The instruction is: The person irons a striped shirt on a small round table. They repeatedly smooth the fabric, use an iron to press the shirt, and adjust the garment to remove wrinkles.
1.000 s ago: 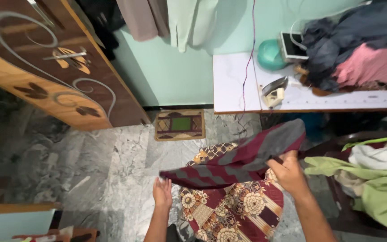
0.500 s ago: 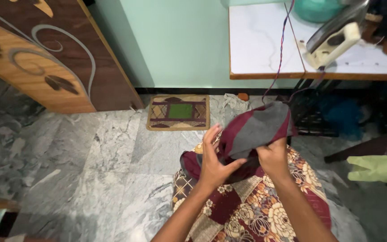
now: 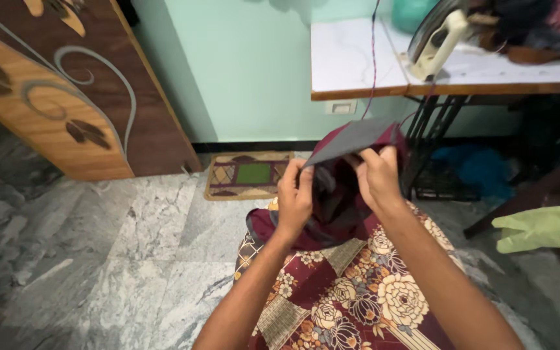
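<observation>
A soft maroon-and-grey striped cloth garment [image 3: 341, 188] is held up in front of the body, above a floral patchwork fabric in maroon, cream and brown [image 3: 351, 295] that is spread over the lap; its upper edge is pinched by the left hand [image 3: 295, 198], whose fingers are closed on the near fold, and by the right hand [image 3: 377, 178], whose fingers are likewise closed on the cloth just beside it, so that a flat grey panel is stretched between them while the rest hangs bunched below; a slip is judged possible, since the grip is only on a thin edge and the limp weave could slide out and drop onto the polished grey-white marble floor [image 3: 131, 253]; a snag is also judged possible, because a thin red-and-blue cord [image 3: 372, 61] hangs from the white-topped, wood-edged table [image 3: 351, 61] just behind the raised cloth, and a cream-and-grey electric iron [image 3: 435, 39] stands tilted at the table's edge; a small woven mat with a green centre [image 3: 249, 175] lies flat against the pale green wall; a brown wooden cabinet with curled inlay [image 3: 66, 97] stands to the left; a crumpled light green cloth [image 3: 539, 227] lies to the right.
</observation>
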